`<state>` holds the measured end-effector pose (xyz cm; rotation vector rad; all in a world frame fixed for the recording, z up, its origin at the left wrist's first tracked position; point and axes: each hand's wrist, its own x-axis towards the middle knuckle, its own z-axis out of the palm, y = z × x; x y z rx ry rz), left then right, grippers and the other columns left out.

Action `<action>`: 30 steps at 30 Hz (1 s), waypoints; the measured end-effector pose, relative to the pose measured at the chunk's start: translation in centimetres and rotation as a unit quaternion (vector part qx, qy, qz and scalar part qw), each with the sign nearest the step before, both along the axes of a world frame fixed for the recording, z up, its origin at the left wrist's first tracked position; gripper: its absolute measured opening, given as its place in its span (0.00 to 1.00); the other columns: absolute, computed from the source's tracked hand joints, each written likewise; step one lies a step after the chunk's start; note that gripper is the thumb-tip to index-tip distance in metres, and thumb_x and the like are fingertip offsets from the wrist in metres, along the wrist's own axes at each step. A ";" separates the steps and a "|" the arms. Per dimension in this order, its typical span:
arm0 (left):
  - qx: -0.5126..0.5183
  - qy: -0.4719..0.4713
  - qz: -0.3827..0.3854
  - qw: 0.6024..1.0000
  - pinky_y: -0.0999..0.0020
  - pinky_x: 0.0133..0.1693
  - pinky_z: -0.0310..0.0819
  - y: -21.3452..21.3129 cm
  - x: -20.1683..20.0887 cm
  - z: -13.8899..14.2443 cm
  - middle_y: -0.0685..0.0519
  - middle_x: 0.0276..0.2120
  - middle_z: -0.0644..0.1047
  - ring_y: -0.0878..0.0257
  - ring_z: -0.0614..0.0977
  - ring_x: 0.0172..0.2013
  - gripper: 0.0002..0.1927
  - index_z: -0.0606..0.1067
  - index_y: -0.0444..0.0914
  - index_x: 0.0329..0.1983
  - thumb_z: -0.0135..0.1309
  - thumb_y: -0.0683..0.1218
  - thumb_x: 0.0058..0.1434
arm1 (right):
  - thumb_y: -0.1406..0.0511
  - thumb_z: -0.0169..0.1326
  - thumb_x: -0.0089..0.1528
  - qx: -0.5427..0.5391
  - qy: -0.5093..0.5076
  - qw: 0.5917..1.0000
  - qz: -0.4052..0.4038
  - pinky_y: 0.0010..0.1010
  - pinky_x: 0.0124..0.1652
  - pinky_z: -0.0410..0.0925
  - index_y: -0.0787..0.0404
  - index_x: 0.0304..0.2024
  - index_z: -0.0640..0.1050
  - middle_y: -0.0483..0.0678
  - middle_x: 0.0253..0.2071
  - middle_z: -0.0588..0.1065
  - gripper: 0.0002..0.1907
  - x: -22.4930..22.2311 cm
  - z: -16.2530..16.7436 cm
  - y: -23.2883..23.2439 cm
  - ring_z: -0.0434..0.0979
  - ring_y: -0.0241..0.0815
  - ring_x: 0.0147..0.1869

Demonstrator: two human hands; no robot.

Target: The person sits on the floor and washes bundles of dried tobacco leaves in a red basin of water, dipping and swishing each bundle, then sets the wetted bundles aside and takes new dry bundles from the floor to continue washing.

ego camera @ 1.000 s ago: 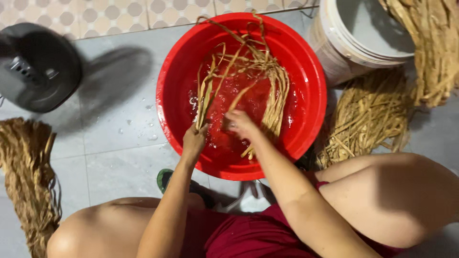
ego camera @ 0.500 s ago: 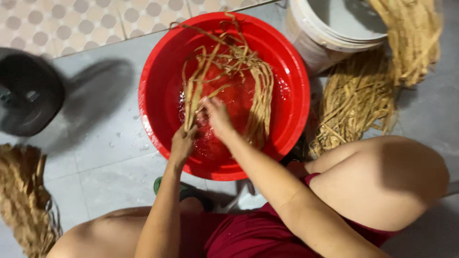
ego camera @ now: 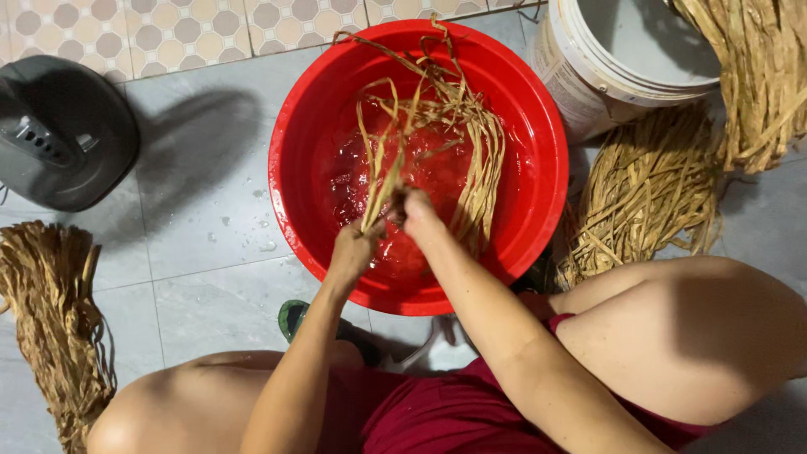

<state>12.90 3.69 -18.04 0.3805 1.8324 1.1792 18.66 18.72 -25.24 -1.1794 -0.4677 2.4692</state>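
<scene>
Scanning left to right: a bundle of dried tan fibre strips (ego camera: 50,319) is laid on the grey tiled floor (ego camera: 202,210) at the near left edge. A dark grey rounded appliance (ego camera: 63,130) is seen beyond it, far left, well apart from the basin. A strip of patterned beige tiles (ego camera: 185,29) is seen along the far edge.

A red round basin (ego camera: 538,168) is placed at centre, with shallow water held in it. Wet fibre strips (ego camera: 437,143) are draped in it, some looped over the far rim.

Left hand (ego camera: 353,248) is closed around a thin bunch of the wet strips, which is held upright out of the water. Right hand (ego camera: 416,210) is set just beside it, touching the same bunch; fingers are curled on the strips, but how tight cannot be told. Both hands are kept together over the near half of the basin.

A green sandal (ego camera: 294,315) is partly seen under the left forearm, near the basin's near rim.

A white plastic bucket (ego camera: 588,76) is stood at far right, just beside the basin; a printed label is seen on its wall, light with dark marks, too skewed to make out. A dry fibre pile (ego camera: 647,185) is spread on the floor near the bucket, and more strips (ego camera: 756,76) are hung over the bucket's right side.
</scene>
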 end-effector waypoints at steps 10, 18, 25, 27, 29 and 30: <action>0.129 -0.072 0.098 0.984 0.73 0.15 0.43 -8.1 -5.5 11.0 0.64 0.13 0.61 0.73 0.55 0.12 0.14 0.76 0.39 0.32 0.52 0.51 0.70 | 0.52 0.44 0.72 0.151 -0.096 0.961 -0.208 0.25 0.26 0.58 0.60 0.40 0.82 0.42 0.30 0.75 0.23 9.0 -3.7 14.9 0.65 0.30 0.27; 0.162 0.010 0.113 0.980 0.78 0.24 0.62 -5.2 -5.9 5.8 0.63 0.25 0.77 0.75 0.70 0.22 0.11 0.80 0.39 0.52 0.51 0.46 0.71 | 0.54 0.51 0.66 0.356 -0.346 0.867 -0.039 0.32 0.35 0.72 0.61 0.51 0.77 0.48 0.36 0.78 0.20 8.2 -2.0 12.1 0.77 0.38 0.34; 0.079 -0.061 0.121 0.988 0.72 0.18 0.50 -2.7 -2.9 1.0 0.62 0.17 0.65 0.73 0.61 0.15 0.10 0.75 0.38 0.36 0.60 0.49 0.66 | 0.62 0.57 0.64 0.343 -0.543 0.649 0.407 0.35 0.39 0.76 0.61 0.60 0.71 0.54 0.44 0.79 0.23 7.5 -5.6 3.6 0.82 0.43 0.40; 0.065 -0.082 0.118 0.987 0.71 0.18 0.51 -2.8 -2.7 1.2 0.63 0.16 0.65 0.73 0.61 0.15 0.09 0.76 0.38 0.36 0.60 0.49 0.65 | 0.65 0.59 0.63 0.287 -0.541 0.686 0.392 0.34 0.37 0.77 0.62 0.66 0.65 0.55 0.44 0.79 0.30 7.3 -5.1 3.7 0.84 0.43 0.39; 0.067 -0.102 0.116 0.986 0.71 0.17 0.50 -3.0 -2.8 1.7 0.62 0.16 0.63 0.72 0.59 0.14 0.11 0.74 0.37 0.36 0.59 0.49 0.66 | 0.61 0.60 0.63 0.320 -0.566 0.671 0.357 0.33 0.34 0.73 0.60 0.63 0.68 0.54 0.44 0.78 0.29 7.5 -3.9 4.3 0.80 0.42 0.37; 0.054 -0.109 0.125 0.985 0.71 0.17 0.50 -3.1 -2.9 1.9 0.62 0.15 0.62 0.71 0.59 0.14 0.09 0.76 0.38 0.37 0.58 0.49 0.65 | 0.60 0.60 0.63 0.332 -0.561 0.664 0.365 0.33 0.33 0.72 0.60 0.62 0.69 0.54 0.43 0.78 0.27 7.8 -3.4 4.7 0.79 0.42 0.36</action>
